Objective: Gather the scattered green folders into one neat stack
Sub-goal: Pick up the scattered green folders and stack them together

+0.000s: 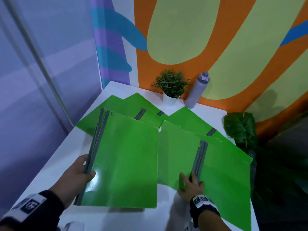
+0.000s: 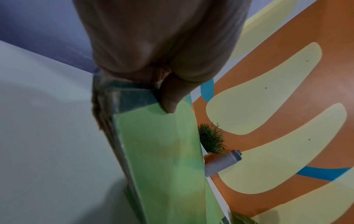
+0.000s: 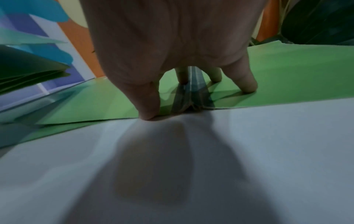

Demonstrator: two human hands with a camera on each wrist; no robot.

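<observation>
Folders (image 1: 123, 157) gathered in my left hand (image 1: 75, 177), its grip pinching their spines; my right hand (image 1: 190, 185) spreads fingertips on the open folder (image 1: 225, 172) at the desk (image 1: 50, 172) front edge.

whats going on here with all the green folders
A person is gathering green folders on a white table. The left hand grips a small stack by its grey spines, lifted off the table. The right hand presses spread fingers on an open folder at its spine. More folders lie scattered behind, near a potted plant and a bottle.
</observation>
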